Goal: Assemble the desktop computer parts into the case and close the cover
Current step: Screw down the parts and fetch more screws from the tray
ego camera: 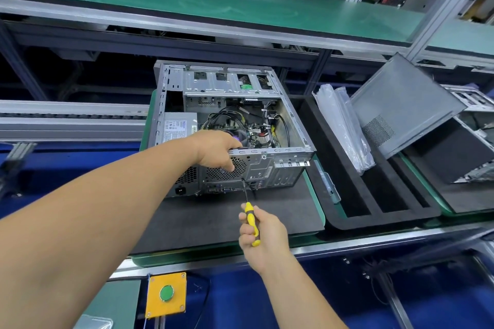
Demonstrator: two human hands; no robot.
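A: Two hands busy at the PC case (230,125) — it lies on its side on the dark foam mat (227,216), open side up, rear panel twd the person.

B: Left hand?

A: Left hand (216,151) is draped over the case's near top edge, right above the round rear fan grille (227,168). Fingers curl down over the rim, thumb inside by the fan area. Looks like it grips the edge, tho the fingertips are partly hidden so can't swear to it.

B: And the right?

A: Right hand (260,232) is wrapped round the yellow-and-black handle of a screwdriver (250,211). Shaft points up and away; the tip touches the rear panel just below-right of the fan grille. Whether it sits in a screw — too small to tell.

B: What's inside the case?

A: PSU (179,128) w/ a white label at the left, drive cage (227,83) across the far side, black cables over the motherboard in the middle.

B: Where's the cover?

A: Grey side panel (401,107) is off — leaning tilted on the next station to the right, well apart from the case. Its perforated vent patch faces the camera.

B: Anything else nearby?

A: Black foam tray (355,195) w/ long slots just beside the mat on the right, clear plastic bags (344,125) standing in it. Yellow box w/ a green button (166,293) at the near edge of the bench, below the mat.
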